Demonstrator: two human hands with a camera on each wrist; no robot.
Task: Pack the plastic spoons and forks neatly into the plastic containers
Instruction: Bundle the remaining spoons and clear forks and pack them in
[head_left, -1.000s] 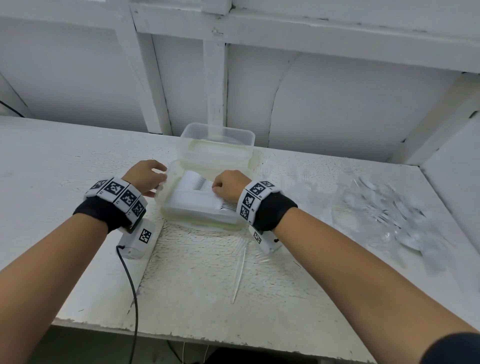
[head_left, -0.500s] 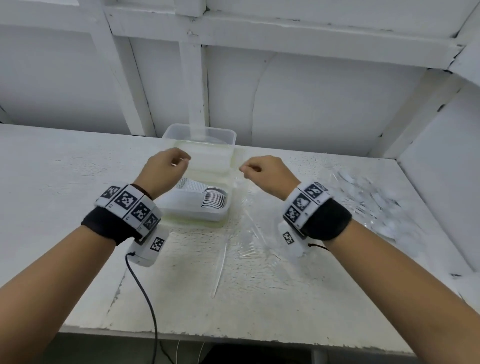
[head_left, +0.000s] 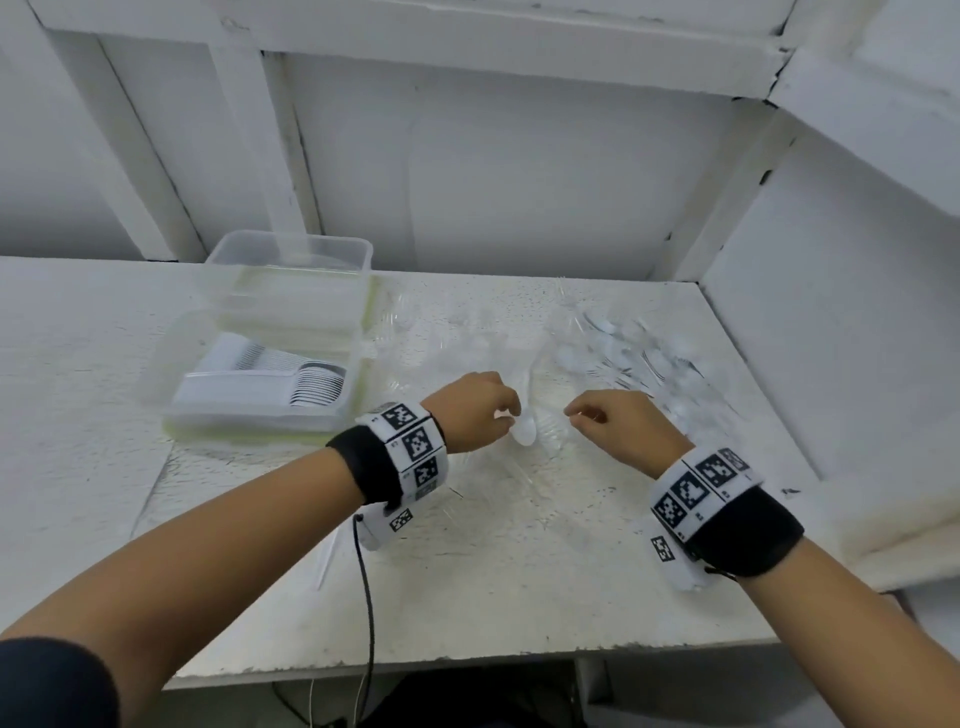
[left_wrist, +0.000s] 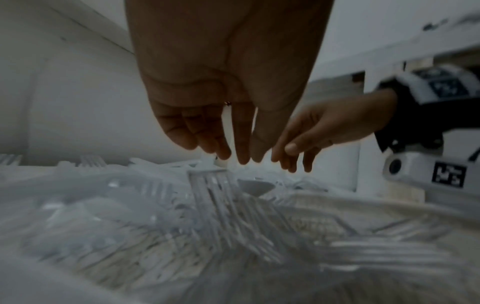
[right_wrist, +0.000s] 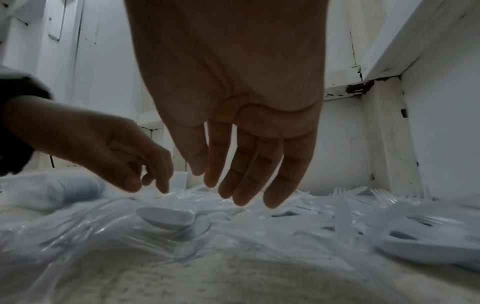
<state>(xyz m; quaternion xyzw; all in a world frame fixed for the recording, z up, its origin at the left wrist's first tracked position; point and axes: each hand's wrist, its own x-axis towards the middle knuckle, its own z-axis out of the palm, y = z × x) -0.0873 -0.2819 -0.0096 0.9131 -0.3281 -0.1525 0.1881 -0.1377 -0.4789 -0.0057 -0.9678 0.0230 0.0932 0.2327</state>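
Note:
An open clear container (head_left: 182, 400) at the left holds a neat row of white spoons (head_left: 311, 387). Right of it, loose white spoons and forks (head_left: 644, 358) lie on crinkled clear plastic wrap (head_left: 550, 447). My left hand (head_left: 511, 418) hovers over the wrap with fingers curled, pinching the handle (left_wrist: 226, 127) of a white spoon (head_left: 524, 434) whose bowl (right_wrist: 166, 218) lies on the wrap. Just to its right my right hand (head_left: 576, 415) hangs with relaxed, nearly straight fingers (right_wrist: 249, 185) and holds nothing.
A second clear container (head_left: 291, 260) stands behind the first, against the back wall. One loose white utensil (head_left: 327, 561) lies near the table's front edge under my left forearm. The white table (head_left: 467, 597) ends at a side wall (head_left: 831, 312) on the right.
Both hands left the container and moved right, over the loose cutlery on the wrap. The left hand has taken hold of a spoon. The view swung to the right.

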